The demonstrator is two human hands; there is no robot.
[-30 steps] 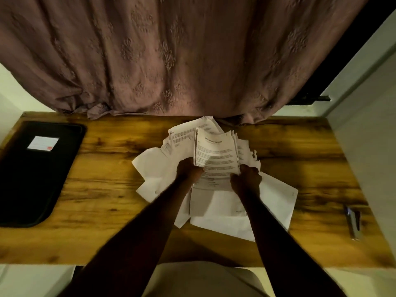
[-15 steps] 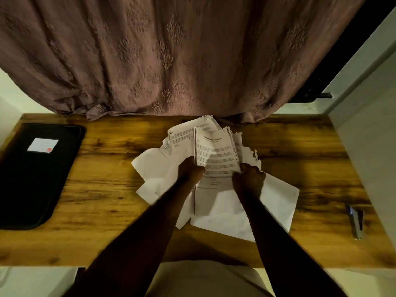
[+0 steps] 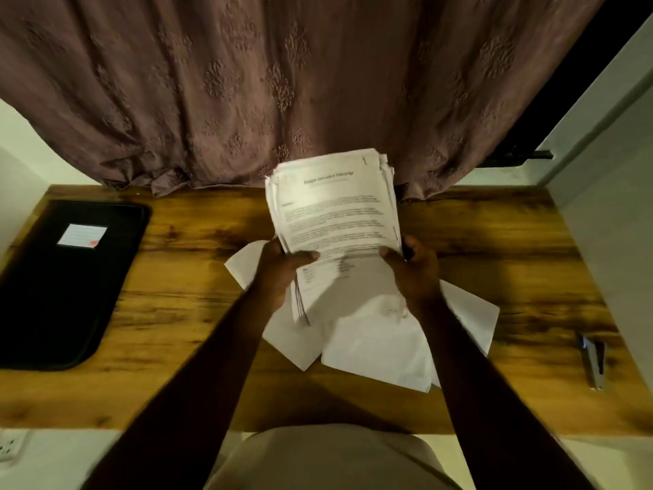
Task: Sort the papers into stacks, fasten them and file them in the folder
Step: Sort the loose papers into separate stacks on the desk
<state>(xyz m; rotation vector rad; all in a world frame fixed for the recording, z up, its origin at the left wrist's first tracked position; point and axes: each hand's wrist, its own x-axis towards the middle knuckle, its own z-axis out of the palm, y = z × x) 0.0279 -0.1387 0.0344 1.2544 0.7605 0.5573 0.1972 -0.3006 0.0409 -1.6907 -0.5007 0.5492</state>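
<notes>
Above desk [image 3: 183, 277], left hand [image 3: 282, 274], right hand [image 3: 413, 274] seemingly grip stack [image 3: 335, 213] edges.

Dim, warm yellowish light overall. Brightest patch on the upper half of the held papers [image 3: 332, 206]; lower half shaded, print soft and unreadable. Dark shadow on the near bench [image 3: 183, 295]. Folder [image 3: 53, 295] near-black, detail lost. Forearms [image 3: 198, 383] blurred. Edges bowed by wide-angle.
</notes>
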